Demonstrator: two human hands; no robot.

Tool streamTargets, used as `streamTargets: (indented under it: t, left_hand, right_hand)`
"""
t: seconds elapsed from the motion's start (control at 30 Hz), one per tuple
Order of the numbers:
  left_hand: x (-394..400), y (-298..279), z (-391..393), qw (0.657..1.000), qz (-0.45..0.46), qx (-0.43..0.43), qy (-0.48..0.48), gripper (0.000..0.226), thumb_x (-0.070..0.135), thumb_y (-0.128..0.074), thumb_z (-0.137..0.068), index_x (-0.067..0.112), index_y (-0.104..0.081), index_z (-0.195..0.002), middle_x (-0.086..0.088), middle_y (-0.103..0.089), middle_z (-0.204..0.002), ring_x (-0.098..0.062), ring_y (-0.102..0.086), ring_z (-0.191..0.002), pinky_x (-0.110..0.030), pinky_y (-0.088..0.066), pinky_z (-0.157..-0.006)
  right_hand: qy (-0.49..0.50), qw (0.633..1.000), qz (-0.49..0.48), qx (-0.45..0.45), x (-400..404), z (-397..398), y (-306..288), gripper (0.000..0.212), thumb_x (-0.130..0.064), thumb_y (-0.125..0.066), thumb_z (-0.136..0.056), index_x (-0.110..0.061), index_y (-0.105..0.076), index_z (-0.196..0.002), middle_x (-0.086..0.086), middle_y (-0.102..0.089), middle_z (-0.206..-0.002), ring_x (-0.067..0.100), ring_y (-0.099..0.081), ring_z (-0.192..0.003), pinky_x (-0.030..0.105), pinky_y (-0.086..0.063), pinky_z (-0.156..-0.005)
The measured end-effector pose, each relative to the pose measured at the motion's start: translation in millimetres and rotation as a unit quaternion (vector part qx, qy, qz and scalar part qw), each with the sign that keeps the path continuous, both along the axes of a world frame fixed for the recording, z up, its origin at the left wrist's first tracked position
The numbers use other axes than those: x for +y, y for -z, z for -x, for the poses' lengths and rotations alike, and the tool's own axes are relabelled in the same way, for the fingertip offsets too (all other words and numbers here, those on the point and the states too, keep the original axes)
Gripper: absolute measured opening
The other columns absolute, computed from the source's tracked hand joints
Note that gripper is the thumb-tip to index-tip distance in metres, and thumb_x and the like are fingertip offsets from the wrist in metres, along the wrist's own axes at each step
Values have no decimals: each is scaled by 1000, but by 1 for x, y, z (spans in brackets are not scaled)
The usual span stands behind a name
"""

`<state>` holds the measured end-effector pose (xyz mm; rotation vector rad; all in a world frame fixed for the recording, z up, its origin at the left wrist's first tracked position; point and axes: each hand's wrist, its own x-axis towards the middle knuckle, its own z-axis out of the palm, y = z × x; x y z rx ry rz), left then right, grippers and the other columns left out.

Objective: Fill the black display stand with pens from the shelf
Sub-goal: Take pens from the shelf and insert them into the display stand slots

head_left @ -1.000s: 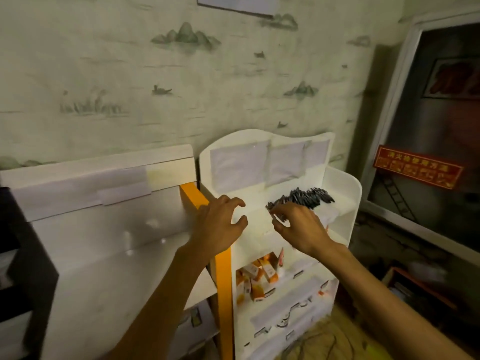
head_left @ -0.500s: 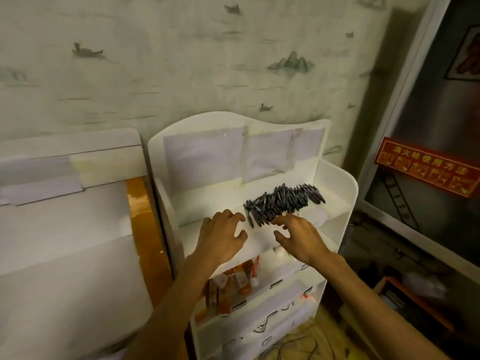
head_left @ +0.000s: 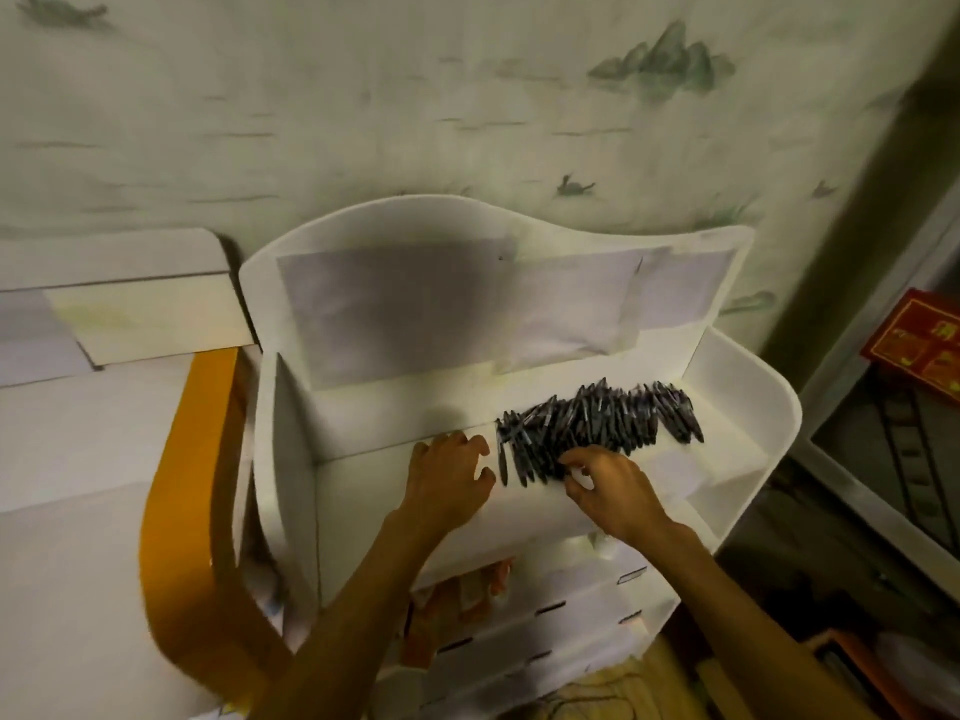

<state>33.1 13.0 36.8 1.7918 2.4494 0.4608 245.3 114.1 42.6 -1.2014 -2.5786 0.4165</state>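
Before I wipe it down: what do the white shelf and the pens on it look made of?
Shelf: seems painted board or plastic sheet, smooth matte white, with thin flat panels and slotted joints. Pens: probably plastic, dark slim barrels with a slight sheen; blurred.

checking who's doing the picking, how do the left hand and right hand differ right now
The left hand rests on the white shelf beside the pile of pens, fingers loosely spread and holding nothing; the right hand has its fingertips curled into the pile's near edge. Whether the right hand has a pen pinched cannot be told; the left hand plainly has none. Both are bare and reach over the top tier.
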Motion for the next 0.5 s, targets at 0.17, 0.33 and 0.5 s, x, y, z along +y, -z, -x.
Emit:
streamTargets:
  t: [0.17, 0.33, 0.5]
  left_hand:
    - [33, 18, -5, 999, 18, 28, -26, 33, 43, -50, -95, 30, -56, -125, 1, -59, -128, -21, -52, -118, -43, -37, -102]
    - [70, 31, -16, 996, 24, 24, -86, 25, 37, -51, -95, 26, -61, -115, -1, -63, -120, -22, -54, -114, -41, -39, -98]
    - [116, 45, -28, 992, 30, 24, -121, 34, 34, -48, -98, 21, -57, -128, -6, -60, -129, -28, -51, -121, -42, -39, -99]
  right_hand:
    - [-37, 999, 12, 6, 41, 3, 17, 23, -22, -63, -92, -19, -68, -115, 3, -69, -109, 20, -65, -94, 29, -52, -77]
    - [-75, 996, 37, 8, 80, 5, 28, 27, -21, -63, -93, -17, -67, -120, 3, -68, -114, 20, -64, -99, 31, -54, -85]
    - [-103, 994, 39, 12, 116, 2, 32, 23, -22, -61, -95, -18, -68, -116, 2, -67, -111, 21, -64, -98, 34, -54, -84]
